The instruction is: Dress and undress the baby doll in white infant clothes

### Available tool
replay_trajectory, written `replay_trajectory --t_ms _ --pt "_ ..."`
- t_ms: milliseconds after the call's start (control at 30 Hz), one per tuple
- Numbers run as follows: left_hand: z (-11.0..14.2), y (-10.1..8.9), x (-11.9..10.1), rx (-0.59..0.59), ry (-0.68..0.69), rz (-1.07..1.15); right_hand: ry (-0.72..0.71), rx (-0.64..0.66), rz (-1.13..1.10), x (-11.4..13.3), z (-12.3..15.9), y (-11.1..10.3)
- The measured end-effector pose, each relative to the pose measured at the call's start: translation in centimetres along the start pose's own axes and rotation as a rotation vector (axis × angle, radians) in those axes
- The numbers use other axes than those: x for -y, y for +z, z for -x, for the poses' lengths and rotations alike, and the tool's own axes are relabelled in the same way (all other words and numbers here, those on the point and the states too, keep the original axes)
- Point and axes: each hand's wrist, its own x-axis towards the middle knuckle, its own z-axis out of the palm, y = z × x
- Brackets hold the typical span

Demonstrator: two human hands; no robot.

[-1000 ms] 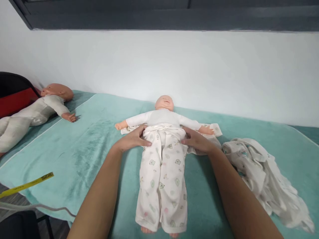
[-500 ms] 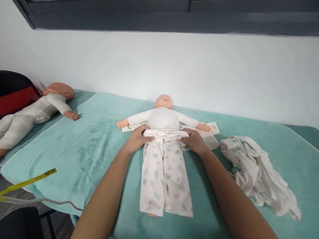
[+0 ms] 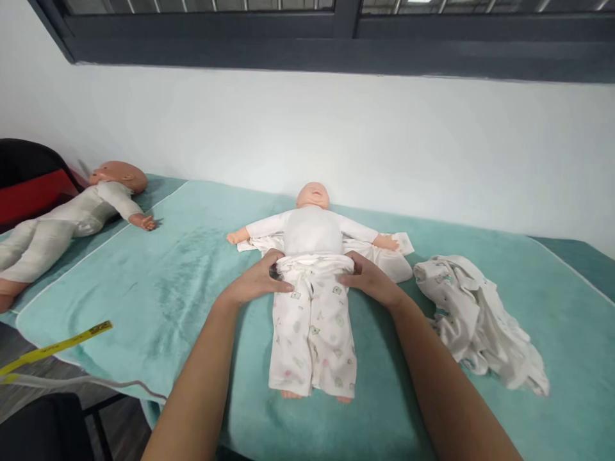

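Printed trousers [image 3: 312, 333] sheathe the legs of the doll [image 3: 312, 230], toes [image 3: 291, 394] showing below. At its waist, left hand [image 3: 255, 282] and right hand [image 3: 372, 280] touch the rolled waistband [image 3: 314, 260], thumbs [image 3: 283, 287] spread wider than half a second ago; I cannot tell whether they grip. The doll lies face-up on plush teal cloth [image 3: 192, 288]; above its smooth head [image 3: 313, 196], barred windowpanes [image 3: 202, 6] have appeared.

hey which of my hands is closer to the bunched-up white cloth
Right. Your right hand is left of the white cloth, apart from it, at the waist of the printed pants; your left hand is farther away, at the waist's opposite side.
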Motion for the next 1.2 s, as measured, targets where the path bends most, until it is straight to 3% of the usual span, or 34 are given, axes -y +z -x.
replay_trajectory --t_ms 100,200,433,633,933,1067,1200 --pt "0.3 0.7 0.4 -0.072 0.106 -0.04 0.034 0.058 0.089 0.4 0.9 0.4" --pt "0.3 1.5 0.9 -0.136 0.177 -0.058 0.042 -0.074 0.243 0.5 1.1 1.2" --pt "0.4 3.0 1.2 -0.412 0.046 -0.004 0.047 -0.366 0.308 0.5 1.1 3.0" --pt "0.9 4.3 0.9 -0.542 0.025 0.051 0.07 -0.407 0.175 0.5 1.5 4.1" --pt "5.1 5.0 1.2 -0.321 0.014 0.374 -0.01 -0.301 0.139 0.6 4.8 4.8" --pt "6.7 5.0 1.5 -0.239 0.062 0.316 -0.028 -0.262 0.166 0.7 6.0 5.2" --pt "7.0 5.3 1.4 -0.292 0.057 0.171 -0.006 -0.256 0.234 0.5 6.0 5.5"
